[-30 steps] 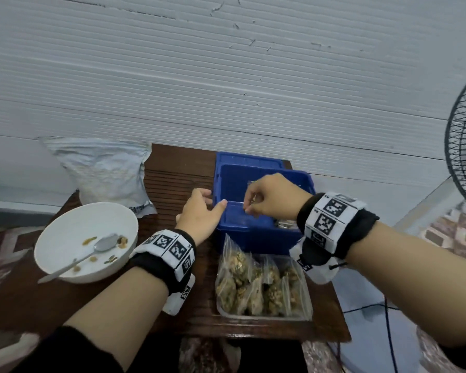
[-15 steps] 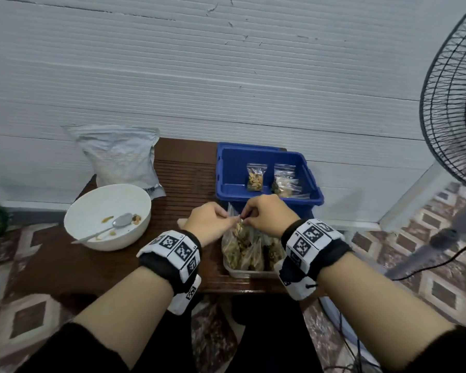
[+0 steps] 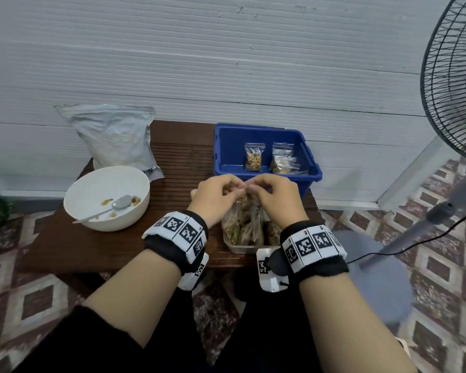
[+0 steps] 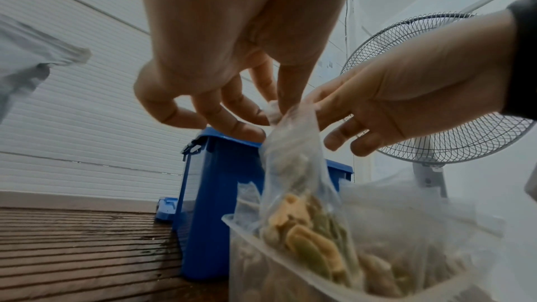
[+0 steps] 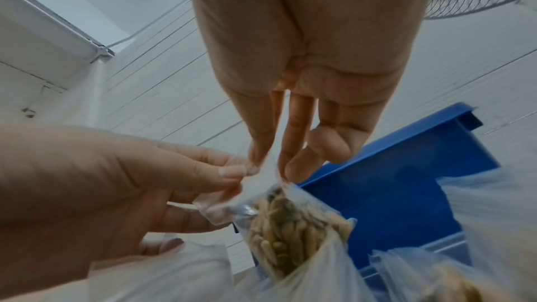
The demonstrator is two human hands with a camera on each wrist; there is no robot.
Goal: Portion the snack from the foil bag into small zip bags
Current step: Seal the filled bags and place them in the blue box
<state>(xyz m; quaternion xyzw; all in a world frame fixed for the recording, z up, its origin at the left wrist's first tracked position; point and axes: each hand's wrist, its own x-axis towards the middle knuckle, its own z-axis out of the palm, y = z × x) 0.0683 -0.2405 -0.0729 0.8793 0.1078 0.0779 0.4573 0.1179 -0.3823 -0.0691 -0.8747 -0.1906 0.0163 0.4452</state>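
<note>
Left hand (image 3: 216, 198) and right hand (image 3: 276, 199) both pinch the top edge of one filled zip bag (image 4: 302, 210), held just above the clear tray (image 3: 240, 247) of filled bags, in front of the blue bin (image 3: 314, 173). Foil bag (image 3: 113, 135) stands well apart, behind the white bowl (image 3: 92, 184).

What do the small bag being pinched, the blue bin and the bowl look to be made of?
Small clear zip bag: thin glossy plastic film, see-through and wrinkled. Blue rectangular bin: rigid moulded plastic, smooth with a slight sheen. White round bowl: smooth and opaque; plastic or ceramic, can't tell.
</note>
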